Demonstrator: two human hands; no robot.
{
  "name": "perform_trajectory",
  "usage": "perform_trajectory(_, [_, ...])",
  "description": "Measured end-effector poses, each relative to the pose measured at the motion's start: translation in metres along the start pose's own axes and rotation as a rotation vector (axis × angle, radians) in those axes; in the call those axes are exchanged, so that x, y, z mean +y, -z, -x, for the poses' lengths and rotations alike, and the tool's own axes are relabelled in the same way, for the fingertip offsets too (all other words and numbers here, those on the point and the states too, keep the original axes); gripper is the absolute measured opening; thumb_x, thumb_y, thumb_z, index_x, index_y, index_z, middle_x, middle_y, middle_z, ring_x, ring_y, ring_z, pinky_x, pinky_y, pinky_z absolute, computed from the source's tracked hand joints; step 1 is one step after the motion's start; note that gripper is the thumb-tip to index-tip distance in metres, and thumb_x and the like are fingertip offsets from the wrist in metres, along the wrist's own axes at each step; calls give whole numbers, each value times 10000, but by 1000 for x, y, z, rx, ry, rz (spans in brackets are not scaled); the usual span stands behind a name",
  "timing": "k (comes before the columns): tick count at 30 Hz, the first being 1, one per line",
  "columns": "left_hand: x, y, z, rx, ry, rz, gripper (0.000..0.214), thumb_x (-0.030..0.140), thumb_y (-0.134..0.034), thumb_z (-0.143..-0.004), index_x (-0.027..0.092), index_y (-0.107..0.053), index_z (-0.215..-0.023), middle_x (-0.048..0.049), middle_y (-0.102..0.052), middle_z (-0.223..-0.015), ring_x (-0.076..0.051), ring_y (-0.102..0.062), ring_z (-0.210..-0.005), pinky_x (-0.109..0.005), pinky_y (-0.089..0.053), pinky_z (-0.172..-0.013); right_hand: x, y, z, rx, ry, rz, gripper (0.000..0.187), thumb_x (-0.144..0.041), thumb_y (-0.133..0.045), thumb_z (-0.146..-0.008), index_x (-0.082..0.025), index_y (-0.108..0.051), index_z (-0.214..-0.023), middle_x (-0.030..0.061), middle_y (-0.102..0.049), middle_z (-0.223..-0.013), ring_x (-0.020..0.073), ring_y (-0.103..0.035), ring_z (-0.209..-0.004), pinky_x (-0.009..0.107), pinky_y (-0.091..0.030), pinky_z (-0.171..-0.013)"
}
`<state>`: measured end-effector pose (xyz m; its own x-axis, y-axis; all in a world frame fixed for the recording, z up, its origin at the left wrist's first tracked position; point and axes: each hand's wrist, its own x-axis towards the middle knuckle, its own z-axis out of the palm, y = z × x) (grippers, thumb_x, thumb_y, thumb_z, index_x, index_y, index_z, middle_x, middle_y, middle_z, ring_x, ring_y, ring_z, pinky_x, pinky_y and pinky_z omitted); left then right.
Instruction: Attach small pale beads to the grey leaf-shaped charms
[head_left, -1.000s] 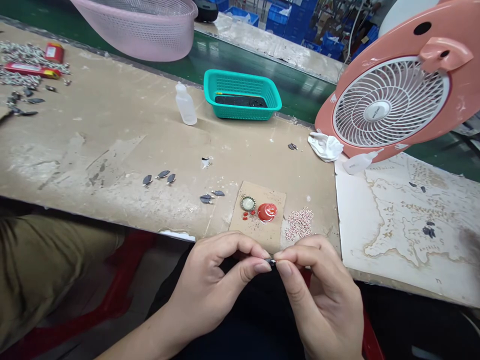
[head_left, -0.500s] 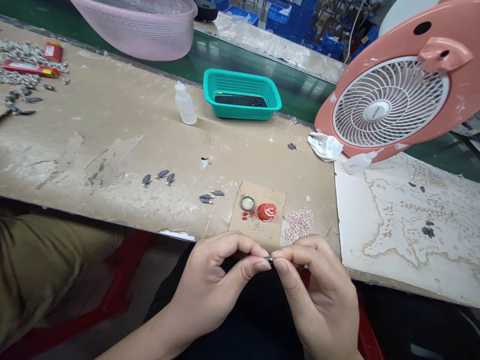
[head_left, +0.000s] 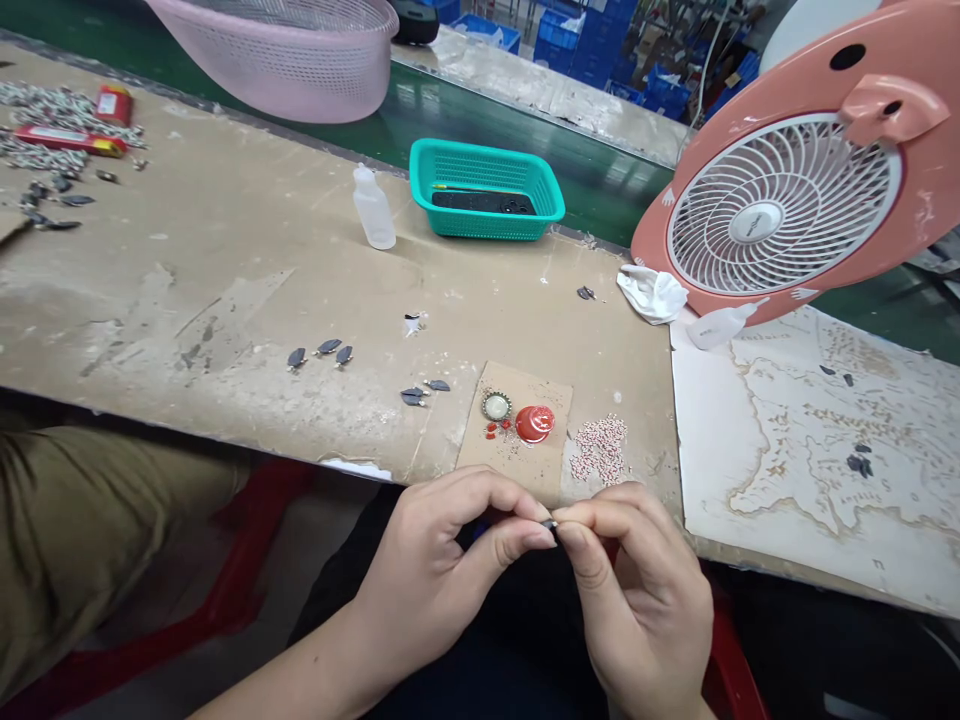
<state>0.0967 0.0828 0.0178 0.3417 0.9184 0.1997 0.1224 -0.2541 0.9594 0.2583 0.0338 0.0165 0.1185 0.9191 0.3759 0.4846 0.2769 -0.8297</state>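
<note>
Below the table's front edge, my left hand (head_left: 442,570) and my right hand (head_left: 637,590) meet fingertip to fingertip. Both pinch one tiny dark piece (head_left: 553,525), mostly hidden by the fingers. Just beyond them on the table lies a small cardboard square (head_left: 525,465) carrying a red bottle cap (head_left: 535,423) and a silver cap (head_left: 496,406). A heap of small pink beads (head_left: 598,447) sits to its right. Small dark leaf-shaped pieces (head_left: 321,352) and a further pair (head_left: 420,392) lie to the left.
A pink fan (head_left: 795,170) leans at the right beside a white cloth (head_left: 651,292) and a white board (head_left: 787,450). A teal basket (head_left: 486,188), a clear squeeze bottle (head_left: 373,208) and a pink basket (head_left: 292,50) stand further back. Another person's leg (head_left: 97,530) is at the left.
My two hands have sunk slightly and shifted a little to the right, still pinching the same tiny piece. Nothing on the table has moved.
</note>
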Motion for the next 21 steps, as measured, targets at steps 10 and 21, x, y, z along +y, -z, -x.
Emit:
perform_trajectory(10, [-4,-1,1,-2,-202,-61,138,71,-669,-884,171,-653,-791,43,-700,-751,-54,-646,-670,-115,-495,-658,-6,2,-1,-12,58,29,153,-51,-600,-898,-188,-667,-886,-6,-613,-794,120,-585,-714,245,-478,-619])
perform_trajectory(21, [-12,-2,10,20,-256,-81,112,71,-667,-890,158,-652,-822,17,-705,-768,-72,-662,-695,-125,-517,-687,1,1,7,-54,76,-13,198,-43,-629,-890,-199,-698,-991,-2,-643,-821,116,-602,-724,234,-508,-620])
